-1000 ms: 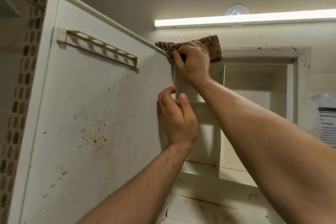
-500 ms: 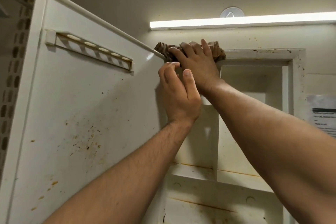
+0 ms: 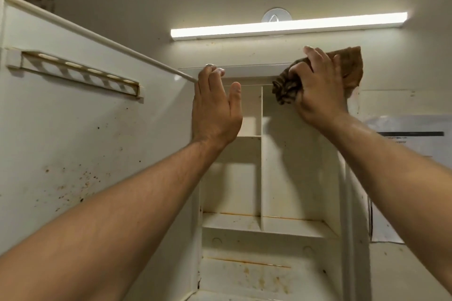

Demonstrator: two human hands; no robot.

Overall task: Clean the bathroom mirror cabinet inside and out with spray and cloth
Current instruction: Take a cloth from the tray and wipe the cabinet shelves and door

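Note:
The white mirror cabinet (image 3: 252,71) hangs open on the wall, its stained shelves and a vertical divider showing inside. Its door (image 3: 85,144) swings out to the left, spotted with rust marks. My right hand (image 3: 318,88) grips a brown striped cloth (image 3: 347,66) and presses it on the cabinet's top right corner. My left hand (image 3: 215,105) is raised with fingers straight, its fingertips resting on the cabinet's top edge by the door hinge corner. No spray bottle is in view.
A lit tube lamp (image 3: 288,25) runs along the wall just above the cabinet. A slotted holder rail (image 3: 75,73) is fixed to the door's inner face. A printed paper sheet (image 3: 413,137) hangs on the wall at the right.
My right hand has slid the cloth from the cabinet's top left corner to its top right corner. My left hand has let go of the door edge and opened against the top edge.

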